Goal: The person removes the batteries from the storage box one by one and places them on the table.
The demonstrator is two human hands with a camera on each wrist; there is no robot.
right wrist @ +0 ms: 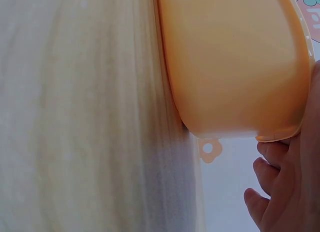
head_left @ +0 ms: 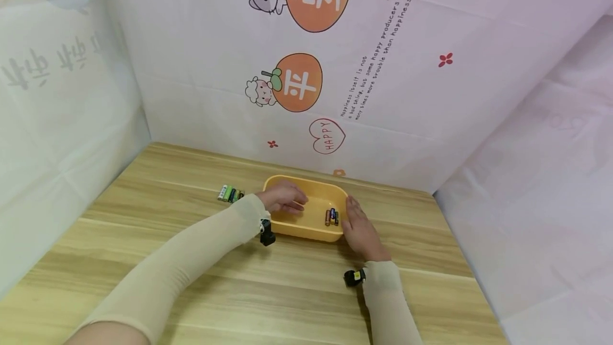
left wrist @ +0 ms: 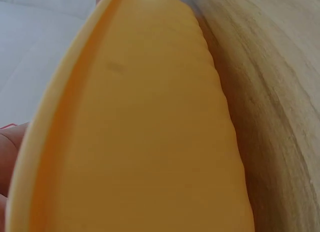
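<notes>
A yellow plastic basket (head_left: pixel 306 233) stands on the table near its back edge. My left hand (head_left: pixel 284 196) reaches over the basket's left end, fingers pointing right above its floor, with no object showing between fingers and thumb. Along the basket's right end lies my right hand (head_left: pixel 361 230), its fingers fairly straight against the outside at the rim. In the right wrist view, the fingertips (right wrist: pixel 266 174) extend past the basket's corner. Three small batteries (head_left: pixel 332 217) lie side by side inside, at the right. The left wrist view is mostly filled by the basket's outer wall (left wrist: pixel 150 111).
Several batteries (head_left: pixel 231 194) lie in a row on the wooden table (head_left: pixel 268 292), left of the basket. A white printed cloth (head_left: pixel 215 95) hangs behind the table, with more cloth on both sides. Each wrist carries a small black camera.
</notes>
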